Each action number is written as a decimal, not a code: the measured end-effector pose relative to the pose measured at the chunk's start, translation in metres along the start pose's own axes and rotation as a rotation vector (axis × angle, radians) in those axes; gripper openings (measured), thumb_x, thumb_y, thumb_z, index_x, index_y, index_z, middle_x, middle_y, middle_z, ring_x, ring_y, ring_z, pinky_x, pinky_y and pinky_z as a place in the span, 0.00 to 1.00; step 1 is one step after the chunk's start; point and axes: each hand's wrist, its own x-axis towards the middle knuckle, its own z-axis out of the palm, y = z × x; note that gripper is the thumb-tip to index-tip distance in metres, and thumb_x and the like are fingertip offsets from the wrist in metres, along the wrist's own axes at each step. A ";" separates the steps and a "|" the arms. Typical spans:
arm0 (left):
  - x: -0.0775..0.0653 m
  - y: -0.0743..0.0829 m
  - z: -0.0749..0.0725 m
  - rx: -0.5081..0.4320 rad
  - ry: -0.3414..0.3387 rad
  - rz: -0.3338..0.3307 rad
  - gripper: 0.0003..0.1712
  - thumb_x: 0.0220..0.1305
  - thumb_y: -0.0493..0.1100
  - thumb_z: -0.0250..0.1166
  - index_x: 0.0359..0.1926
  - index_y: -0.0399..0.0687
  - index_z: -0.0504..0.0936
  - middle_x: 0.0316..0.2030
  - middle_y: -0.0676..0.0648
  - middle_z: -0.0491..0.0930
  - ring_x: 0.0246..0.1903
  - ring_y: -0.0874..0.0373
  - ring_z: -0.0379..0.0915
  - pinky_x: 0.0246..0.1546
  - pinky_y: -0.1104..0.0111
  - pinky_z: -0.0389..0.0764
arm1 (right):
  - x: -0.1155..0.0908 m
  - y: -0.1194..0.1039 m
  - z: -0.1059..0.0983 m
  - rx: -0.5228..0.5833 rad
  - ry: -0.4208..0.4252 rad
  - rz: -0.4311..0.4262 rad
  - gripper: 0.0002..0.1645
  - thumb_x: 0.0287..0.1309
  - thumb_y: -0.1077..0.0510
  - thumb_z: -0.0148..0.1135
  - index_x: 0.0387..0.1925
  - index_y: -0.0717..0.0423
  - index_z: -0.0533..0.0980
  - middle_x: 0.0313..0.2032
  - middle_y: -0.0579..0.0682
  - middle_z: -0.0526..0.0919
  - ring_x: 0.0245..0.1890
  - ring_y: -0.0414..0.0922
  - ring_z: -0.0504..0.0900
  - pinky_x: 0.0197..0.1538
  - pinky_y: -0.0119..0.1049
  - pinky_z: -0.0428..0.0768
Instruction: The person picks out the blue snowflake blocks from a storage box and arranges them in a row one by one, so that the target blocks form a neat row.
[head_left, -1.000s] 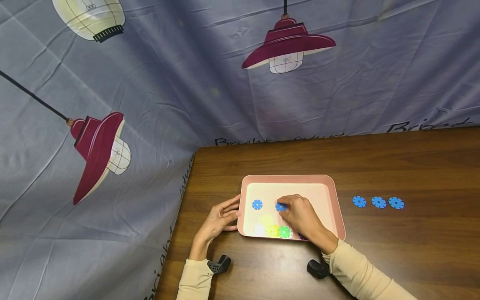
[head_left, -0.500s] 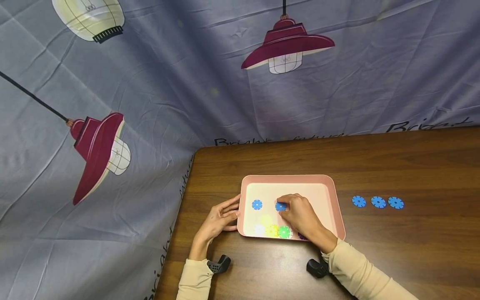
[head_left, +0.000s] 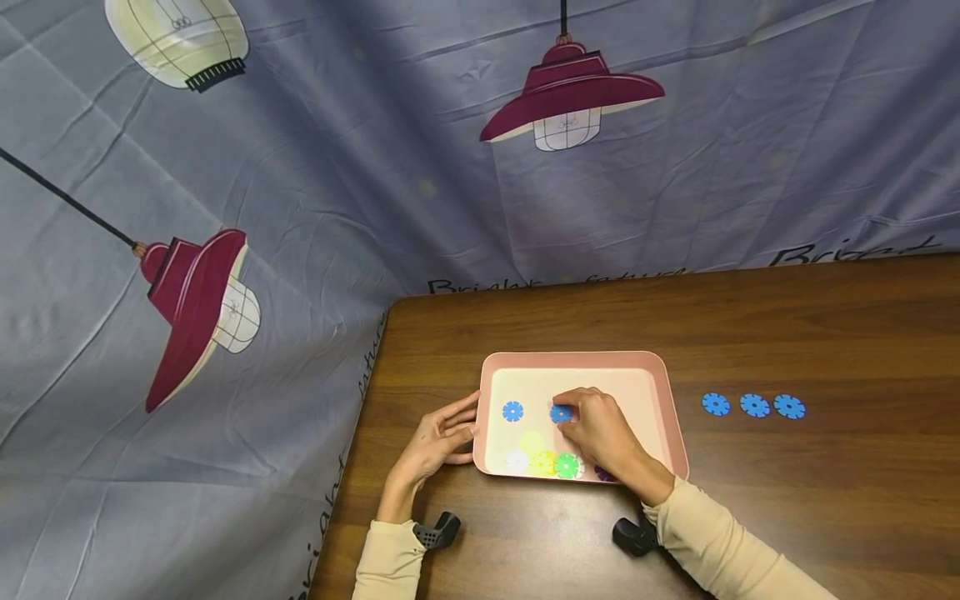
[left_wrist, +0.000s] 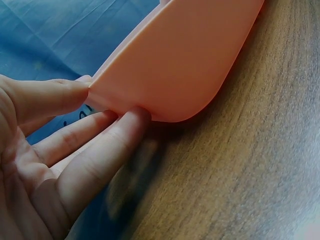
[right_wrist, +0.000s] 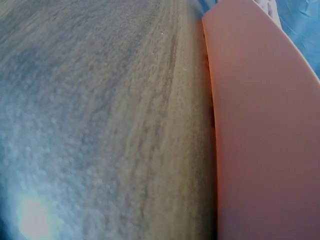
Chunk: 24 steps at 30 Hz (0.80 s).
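Observation:
A pink tray (head_left: 573, 360) with a pale inside lies on the wooden table. The left hand (head_left: 435, 437) rests spread at its left end, and in the left wrist view those fingers (left_wrist: 100, 160) touch the tray's outer wall (left_wrist: 175, 55). Over the tray's middle, the right hand (head_left: 600, 429) pinches a blue notched plastic disc (head_left: 561, 413) between thumb and fingertips. Another blue notched disc (head_left: 513, 411) lies flat to its left. The right wrist view has only the tray's outer wall (right_wrist: 265, 130) beside the table, so the right fingers are hidden there.
Along the tray's near side lie a green disc (head_left: 568, 466), a yellow disc (head_left: 543, 463), a washed-out white one (head_left: 517, 462) and a dark purple one (head_left: 604, 473). Three blue discs (head_left: 754, 406) form a row right of the tray. A printed curtain (head_left: 420, 167) hangs behind the table.
Both hands keep their places on the tray and the blue disc. Only the head view has shifted very slightly.

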 end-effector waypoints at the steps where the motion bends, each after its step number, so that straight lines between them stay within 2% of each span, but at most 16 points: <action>1: 0.000 0.000 0.000 0.001 -0.002 0.000 0.32 0.68 0.34 0.62 0.72 0.46 0.66 0.63 0.31 0.69 0.56 0.44 0.74 0.38 0.56 0.85 | 0.000 0.000 -0.002 -0.001 0.003 0.001 0.18 0.40 0.71 0.74 0.39 0.64 0.85 0.40 0.56 0.87 0.43 0.54 0.82 0.49 0.50 0.81; 5: 0.000 0.000 0.000 0.009 -0.005 0.004 0.33 0.68 0.34 0.62 0.72 0.45 0.65 0.63 0.30 0.68 0.56 0.44 0.74 0.38 0.56 0.85 | 0.001 0.001 -0.009 -0.008 0.023 -0.003 0.18 0.40 0.71 0.74 0.39 0.65 0.85 0.40 0.56 0.87 0.43 0.54 0.82 0.48 0.50 0.80; 12: -0.001 0.000 0.001 0.017 0.001 0.006 0.33 0.69 0.34 0.61 0.72 0.45 0.65 0.63 0.30 0.69 0.56 0.44 0.74 0.38 0.55 0.85 | 0.001 0.004 -0.025 -0.013 0.070 0.005 0.18 0.40 0.70 0.75 0.39 0.64 0.85 0.39 0.57 0.87 0.37 0.52 0.81 0.43 0.49 0.80; 24: -0.002 0.000 0.002 0.016 0.011 -0.001 0.33 0.68 0.34 0.62 0.72 0.47 0.66 0.63 0.30 0.68 0.56 0.44 0.74 0.37 0.54 0.85 | 0.002 0.022 -0.056 -0.023 0.151 -0.020 0.18 0.40 0.70 0.77 0.38 0.67 0.85 0.38 0.60 0.87 0.43 0.59 0.83 0.49 0.55 0.79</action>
